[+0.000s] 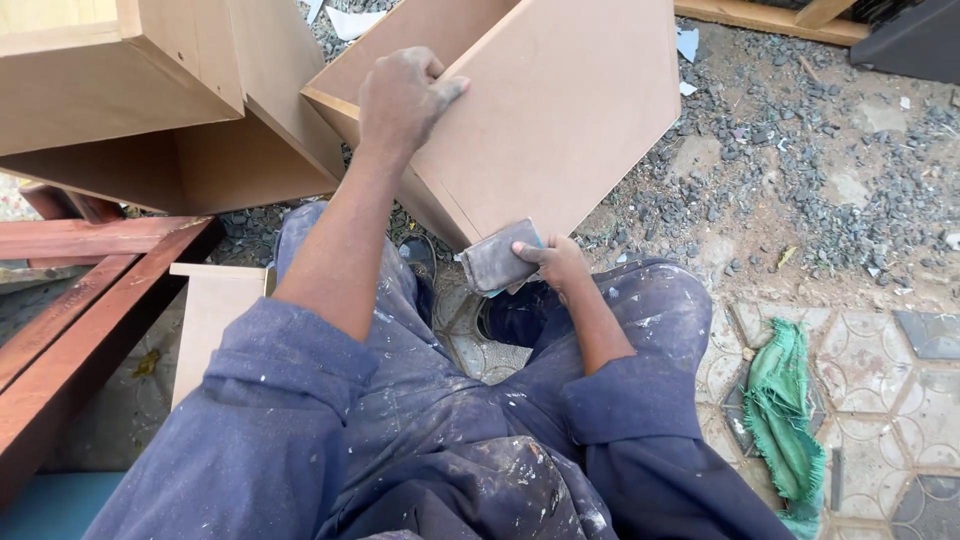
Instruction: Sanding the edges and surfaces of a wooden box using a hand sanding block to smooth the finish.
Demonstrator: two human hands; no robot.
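A light brown fibreboard box [560,110] stands tilted on its corner in front of my knees. My left hand [400,98] grips its upper edge from above, fingers curled over the rim. My right hand [555,262] holds a grey sanding block [497,260] against the box's lower corner. Both arms wear rolled-up blue, paint-spotted sleeves.
More fibreboard boxes [150,90] lie at the upper left. Reddish wooden beams [70,300] run along the left. A small fibreboard panel [210,310] stands by my left knee. A green rag [785,410] lies on patterned paving at right. Gravel [800,150] covers the ground beyond.
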